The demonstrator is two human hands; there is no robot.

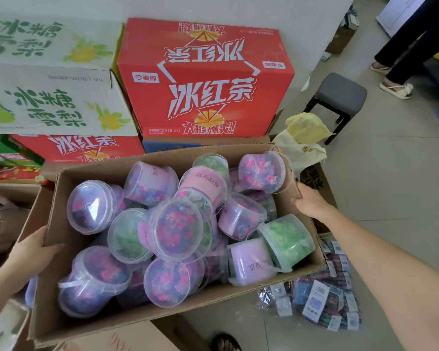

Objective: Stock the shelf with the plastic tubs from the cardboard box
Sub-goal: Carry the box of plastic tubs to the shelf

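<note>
An open cardboard box (53,323) fills the lower middle of the view, seen from above. Inside lie several clear plastic tubs (178,229) with lids and thin handles, heaped at all angles; most hold pink and purple contents, a few hold green (287,239). My left hand (32,252) grips the box's left wall, fingers curled over its rim. At the far right corner my right hand (312,201) grips the right wall. No shelf is in view.
Red (205,79) and white drink cartons are stacked behind the box. A grey stool (340,95) and a yellow bag (304,130) stand at right. Packets in clear wrap (322,305) lie on the floor. A person's legs (395,67) stand at top right.
</note>
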